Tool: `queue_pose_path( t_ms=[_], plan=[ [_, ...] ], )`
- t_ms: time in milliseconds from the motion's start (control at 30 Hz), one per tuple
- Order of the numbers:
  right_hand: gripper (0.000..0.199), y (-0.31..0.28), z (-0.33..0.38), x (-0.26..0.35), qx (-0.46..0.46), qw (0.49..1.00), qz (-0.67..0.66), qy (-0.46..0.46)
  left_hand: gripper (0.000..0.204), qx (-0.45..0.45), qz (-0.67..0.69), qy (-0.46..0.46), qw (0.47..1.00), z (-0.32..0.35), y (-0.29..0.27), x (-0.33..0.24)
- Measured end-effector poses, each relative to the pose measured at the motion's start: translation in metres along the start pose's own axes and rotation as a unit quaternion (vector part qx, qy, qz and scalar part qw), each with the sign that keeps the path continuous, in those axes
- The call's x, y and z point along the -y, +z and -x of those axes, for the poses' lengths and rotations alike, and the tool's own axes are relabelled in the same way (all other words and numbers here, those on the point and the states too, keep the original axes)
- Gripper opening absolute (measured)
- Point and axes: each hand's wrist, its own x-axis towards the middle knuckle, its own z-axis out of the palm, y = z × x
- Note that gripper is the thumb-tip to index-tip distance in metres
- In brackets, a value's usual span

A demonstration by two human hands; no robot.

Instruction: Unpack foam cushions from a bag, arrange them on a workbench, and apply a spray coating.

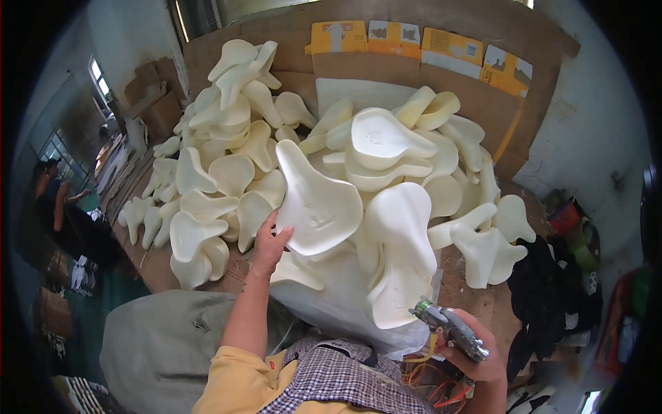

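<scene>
A cream-white foam bicycle saddle pad [318, 207] is tilted up in front of me, its narrow nose pointing up and left. My left hand [271, 243] grips its lower left edge, with the thumb on the face I see. At the lower right, my right hand [476, 352] is wrapped round a metal spray gun [452, 329] with a greenish front end. The gun's tip points left, close to another saddle pad [400, 293] lying at the front of the heap. Part of my right fingers is hidden behind the gun.
Heaped saddle pads [234, 172] cover much of the cardboard-lined table. A cardboard wall [414, 76] with yellow box flaps stands behind. A grey-green covered bulk [162, 338] lies front left, dark cloth [552, 297] hangs right, and orange hoses [441, 386] run below. Another person [65, 207] stands far left.
</scene>
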Motion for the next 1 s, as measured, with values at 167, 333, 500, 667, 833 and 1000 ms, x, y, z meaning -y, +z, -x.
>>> queue_pose_path(
  t_ms=[167, 333, 500, 667, 833, 1000],
  plan=[
    [0.054, 0.027, -0.033, 0.027, 0.004, 0.998, 0.056, -0.029, 0.053, -0.002, -0.082, -0.019, 0.996, -0.031, -0.014, 0.031],
    [0.057, 0.058, -0.055, 0.041, -0.113, 0.986, -0.086, -0.086, 0.055, 0.02, -0.024, -0.081, 0.996, -0.049, -0.03, 0.037],
    [0.058, 0.057, -0.06, 0.024, -0.062, 0.996, -0.034, -0.048, 0.055, 0.031, -0.008, -0.109, 0.994, -0.068, -0.047, 0.04],
    [0.062, 0.057, -0.076, -0.002, -0.03, 0.998, -0.056, -0.007, 0.052, 0.01, -0.047, -0.125, 0.991, -0.074, -0.074, 0.036],
    [0.061, 0.073, -0.107, -0.019, -0.054, 0.994, -0.093, 0.011, 0.046, 0.168, -0.084, -0.279, 0.942, -0.1, -0.09, 0.006],
    [0.019, 0.104, -0.161, -0.014, -0.004, 0.997, -0.053, 0.049, 0.046, 0.215, -0.108, -0.208, 0.948, -0.214, -0.163, -0.022]
  ],
)
